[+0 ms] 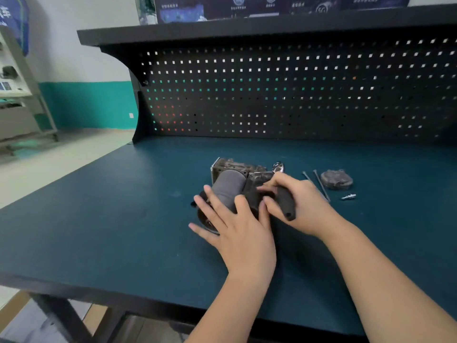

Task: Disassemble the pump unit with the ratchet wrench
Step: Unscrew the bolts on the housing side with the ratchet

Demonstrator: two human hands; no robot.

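Our left hand [232, 219] presses flat on the pump [233, 184] mid-table [111, 219]; our right hand [296, 201] grips the wrench [284, 196] handle. If the socket sits crooked, it may slip off, we judge.

The pump unit [232, 180] is laid on its side on the dark teal workbench [123, 206], its grey cylinder turned toward the viewer. The cylinder is pressed from above by the left hand [235, 222] with straight, spread fingers. The black handle of the ratchet wrench [284, 200] is gripped by the right hand [299, 201]; its chrome head is seen behind the unit. Two long bolts [319, 184], a round cover [336, 179] and a small fitting [348, 196] are laid to the right. A black pegboard [284, 95] is set behind.
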